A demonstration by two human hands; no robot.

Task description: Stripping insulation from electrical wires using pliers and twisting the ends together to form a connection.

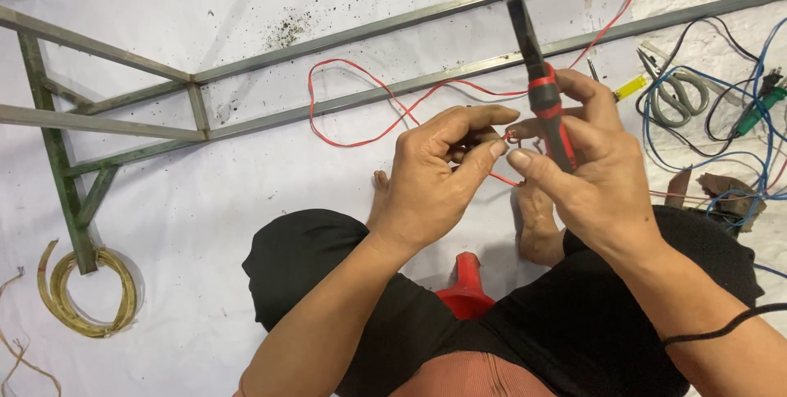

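Observation:
My left hand (pixel 438 172) pinches the end of a thin red wire (pixel 361 110) between thumb and fingers. The wire loops over the white sheet and runs off toward the upper right across the metal bars. My right hand (pixel 590 159) grips a red and black hand tool (pixel 541 86), its dark nose pointing up and away. The fingertips of both hands meet at the wire end, just left of the tool's handle. My bare feet and dark trousers lie below the hands.
A grey and green metal bar frame (pixel 197 86) lies on the white sheet (pixel 205 200). A coil of yellowish strip (pixel 86 290) sits at the lower left. Tangled blue and black cables (pixel 721 110), scissors (pixel 676 90) and a green plug (pixel 758 106) lie at right. A red stool (pixel 466 286) is between my legs.

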